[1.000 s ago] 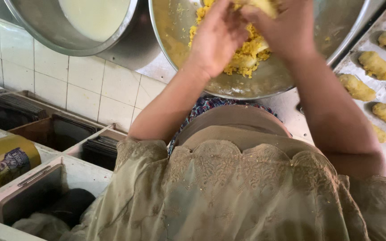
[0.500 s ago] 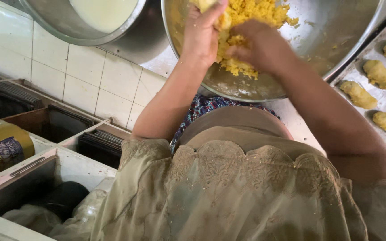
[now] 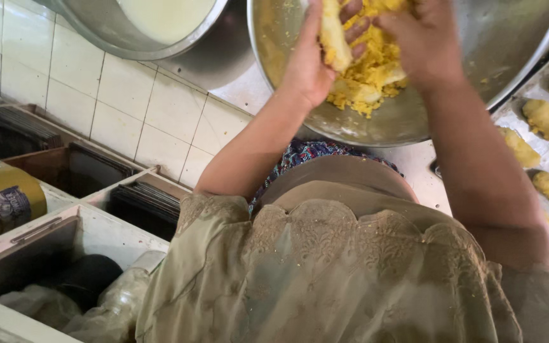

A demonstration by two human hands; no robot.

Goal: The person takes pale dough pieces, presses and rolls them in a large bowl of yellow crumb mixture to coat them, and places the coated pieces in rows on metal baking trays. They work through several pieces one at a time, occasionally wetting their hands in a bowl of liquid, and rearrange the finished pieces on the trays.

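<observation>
The left hand curls round a dough log, pale yellow and smooth, its long axis running 12 to 6 o'clock, over the steel bowl. The right hand at 3 o'clock presses into crumbly yellow dough; its grip is hidden.

We see a second steel bowl of pale liquid at upper left, above a wall of cream tiles. A metal tray at right carries shaped yellow pieces in rows. At lower left, white open bins hold dark items, a plastic bottle and a yellow tin
</observation>
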